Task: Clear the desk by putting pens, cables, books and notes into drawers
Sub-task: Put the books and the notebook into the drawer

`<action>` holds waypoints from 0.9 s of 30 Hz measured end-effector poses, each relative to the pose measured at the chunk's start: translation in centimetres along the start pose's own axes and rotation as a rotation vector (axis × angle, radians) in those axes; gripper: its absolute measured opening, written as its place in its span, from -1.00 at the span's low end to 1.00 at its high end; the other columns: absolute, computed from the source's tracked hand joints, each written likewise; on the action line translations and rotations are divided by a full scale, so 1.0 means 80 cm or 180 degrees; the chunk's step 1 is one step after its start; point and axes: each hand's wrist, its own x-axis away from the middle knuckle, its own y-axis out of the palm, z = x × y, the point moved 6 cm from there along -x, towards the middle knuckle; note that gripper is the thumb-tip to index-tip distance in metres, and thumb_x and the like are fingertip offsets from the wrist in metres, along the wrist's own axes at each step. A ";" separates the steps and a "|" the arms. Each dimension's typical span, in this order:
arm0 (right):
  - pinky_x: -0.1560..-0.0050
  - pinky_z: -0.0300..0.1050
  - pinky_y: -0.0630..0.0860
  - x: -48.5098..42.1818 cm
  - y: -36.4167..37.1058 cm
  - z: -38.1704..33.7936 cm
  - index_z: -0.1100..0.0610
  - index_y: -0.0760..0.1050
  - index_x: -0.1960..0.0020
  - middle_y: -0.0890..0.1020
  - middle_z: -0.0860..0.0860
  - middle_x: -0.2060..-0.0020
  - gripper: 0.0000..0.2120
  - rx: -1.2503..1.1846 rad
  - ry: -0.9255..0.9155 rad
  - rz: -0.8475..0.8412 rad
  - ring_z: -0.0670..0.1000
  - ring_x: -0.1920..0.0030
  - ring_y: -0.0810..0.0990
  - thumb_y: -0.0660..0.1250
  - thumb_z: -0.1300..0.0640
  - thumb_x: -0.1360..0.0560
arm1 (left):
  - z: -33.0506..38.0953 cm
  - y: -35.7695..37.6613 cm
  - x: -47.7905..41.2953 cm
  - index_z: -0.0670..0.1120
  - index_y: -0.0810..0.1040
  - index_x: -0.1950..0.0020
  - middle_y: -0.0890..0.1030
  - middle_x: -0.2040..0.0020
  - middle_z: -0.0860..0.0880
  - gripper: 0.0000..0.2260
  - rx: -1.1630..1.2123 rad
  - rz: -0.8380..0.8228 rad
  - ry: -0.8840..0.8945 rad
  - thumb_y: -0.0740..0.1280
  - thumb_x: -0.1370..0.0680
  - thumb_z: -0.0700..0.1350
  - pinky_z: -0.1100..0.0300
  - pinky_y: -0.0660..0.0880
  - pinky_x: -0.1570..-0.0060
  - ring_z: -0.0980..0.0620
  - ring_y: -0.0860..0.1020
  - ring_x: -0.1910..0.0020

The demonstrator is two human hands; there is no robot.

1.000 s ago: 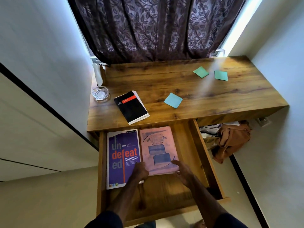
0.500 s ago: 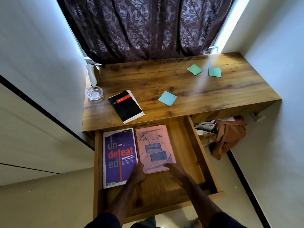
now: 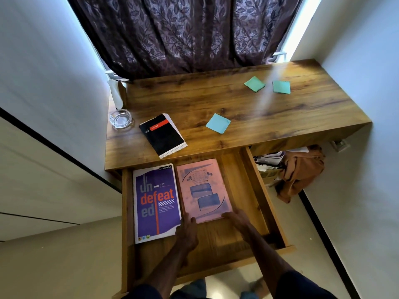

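Note:
The open wooden drawer holds a purple "undefeated" notebook on the left and a pink book beside it. My left hand rests flat at the pink book's near left corner, fingers touching its edge. My right hand lies at the book's near right corner, fingers spread on the drawer floor. On the desk top lie a black spiral notebook, a blue sticky note and two green sticky notes.
A glass ashtray sits at the desk's left edge by the wall. A dark curtain hangs behind the desk. Brown cloth and papers lie under the desk's right side. Walls close in on both sides.
The pink book has slid slightly deeper into the drawer. Both hands stay at its near edge and the camera view has shifted a little.

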 end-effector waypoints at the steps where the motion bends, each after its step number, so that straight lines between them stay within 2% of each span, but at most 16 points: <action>1: -0.32 0.25 0.52 -0.004 0.001 0.002 0.13 0.45 -0.37 0.57 0.14 -0.28 -0.49 0.0023 -0.0043 -0.0021 0.18 -0.26 0.56 0.46 -0.03 -0.50 | -0.001 0.004 0.000 -0.09 0.12 -0.63 0.01 -0.66 -0.15 -0.40 -0.0133 -0.0048 0.0038 0.30 -0.64 -0.19 -0.02 0.22 -0.55 -0.15 0.03 -0.63; 4: -0.44 0.19 0.40 -0.012 0.015 0.003 0.13 0.33 -0.47 0.47 0.09 -0.36 -0.39 0.0349 -0.0154 0.0056 0.17 -0.38 0.46 0.47 0.02 -0.51 | -0.004 0.014 -0.001 -0.10 0.05 -0.65 -0.04 -0.66 -0.16 -0.34 -0.0460 -0.0158 0.0100 0.31 -0.63 -0.16 -0.12 0.10 -0.58 -0.19 -0.03 -0.64; 7: -0.44 0.15 0.41 -0.019 0.041 0.005 0.23 0.34 -0.43 0.47 0.15 -0.37 -0.42 0.0597 -0.0243 0.0074 0.16 -0.40 0.44 0.48 0.09 -0.51 | -0.013 0.018 -0.003 -0.11 0.02 -0.65 -0.05 -0.66 -0.19 -0.33 -0.0672 -0.0200 0.0108 0.31 -0.64 -0.12 -0.14 0.09 -0.58 -0.21 -0.03 -0.64; 9: -0.45 0.15 0.39 -0.020 0.049 0.006 0.24 0.29 -0.46 0.43 0.15 -0.39 -0.35 0.0604 -0.0137 0.0098 0.16 -0.42 0.41 0.50 0.07 -0.50 | -0.018 0.019 -0.005 -0.11 0.01 -0.66 -0.05 -0.66 -0.19 -0.32 -0.0673 -0.0245 0.0072 0.31 -0.64 -0.13 -0.14 0.10 -0.58 -0.21 -0.02 -0.64; 13: -0.46 0.15 0.38 -0.020 0.050 0.003 0.22 0.25 -0.49 0.38 0.15 -0.45 -0.29 0.0827 -0.0133 0.0141 0.17 -0.46 0.38 0.50 0.05 -0.49 | -0.021 0.009 -0.008 -0.10 0.08 -0.64 0.00 -0.65 -0.17 -0.33 -0.0538 -0.0347 0.0103 0.34 -0.62 -0.12 -0.11 0.15 -0.57 -0.20 0.04 -0.63; 15: -0.38 0.09 0.48 -0.018 0.048 -0.012 0.18 0.25 -0.51 0.37 0.13 -0.46 -0.28 0.0860 -0.0220 0.0363 0.13 -0.44 0.40 0.51 0.07 -0.47 | -0.019 -0.008 -0.012 -0.10 0.15 -0.62 0.09 -0.64 -0.16 -0.38 -0.0307 -0.0270 0.0131 0.34 -0.61 -0.12 -0.07 0.18 -0.56 -0.17 0.09 -0.61; 17: -0.16 -0.11 0.58 -0.017 0.051 -0.047 0.15 0.32 -0.46 0.42 0.11 -0.43 -0.36 0.0847 -0.0571 0.0585 0.02 -0.31 0.46 0.52 0.10 -0.47 | -0.019 -0.042 -0.020 -0.10 0.24 -0.59 0.20 -0.61 -0.13 -0.45 0.0092 0.0092 0.0123 0.31 -0.61 -0.19 0.00 0.25 -0.53 -0.12 0.18 -0.59; 18: -0.19 -0.13 0.55 -0.016 0.056 -0.071 0.15 0.33 -0.46 0.40 0.11 -0.46 -0.39 0.0970 -0.0766 0.0653 0.02 -0.32 0.46 0.50 0.11 -0.49 | -0.021 -0.065 -0.025 -0.11 0.28 -0.57 0.27 -0.58 -0.12 -0.47 0.0300 0.0370 0.0124 0.29 -0.60 -0.24 0.05 0.30 -0.50 -0.09 0.25 -0.56; 20: -0.39 -0.03 0.41 -0.015 0.071 -0.122 0.14 0.32 -0.50 0.34 0.08 -0.53 -0.40 0.1234 -0.1207 0.0677 0.08 -0.48 0.36 0.46 0.12 -0.53 | -0.028 -0.122 -0.033 -0.12 0.35 -0.51 0.38 -0.50 -0.11 -0.53 0.0641 0.1036 0.0214 0.30 -0.60 -0.24 0.13 0.41 -0.41 -0.06 0.38 -0.47; 22: -0.40 0.01 0.43 -0.014 0.086 -0.177 0.14 0.35 -0.47 0.43 0.07 -0.47 -0.44 0.1264 -0.1698 0.0657 0.09 -0.46 0.40 0.45 0.15 -0.53 | -0.038 -0.186 -0.042 -0.17 0.38 -0.48 0.43 -0.45 -0.16 -0.58 0.0643 0.1731 0.0372 0.31 -0.62 -0.15 0.13 0.42 -0.39 -0.09 0.43 -0.43; 25: -0.20 0.04 0.60 -0.014 0.106 -0.241 0.09 0.36 -0.43 0.57 0.05 -0.31 -0.48 0.1149 -0.2087 0.0555 0.05 -0.29 0.56 0.45 0.17 -0.52 | -0.062 -0.273 -0.067 -0.25 0.35 -0.51 0.36 -0.50 -0.24 -0.52 0.0603 0.2440 0.0332 0.30 -0.60 -0.16 0.01 0.39 -0.46 -0.17 0.36 -0.49; 27: 0.02 -0.17 0.63 -0.019 0.113 -0.264 0.04 0.38 -0.39 0.61 0.00 -0.24 -0.54 0.1029 -0.2090 0.0465 -0.02 -0.19 0.62 0.44 0.14 -0.54 | -0.077 -0.312 -0.095 -0.22 0.22 -0.58 0.19 -0.59 -0.23 -0.40 0.0611 0.2251 0.0072 0.31 -0.60 -0.07 -0.03 0.31 -0.50 -0.18 0.21 -0.57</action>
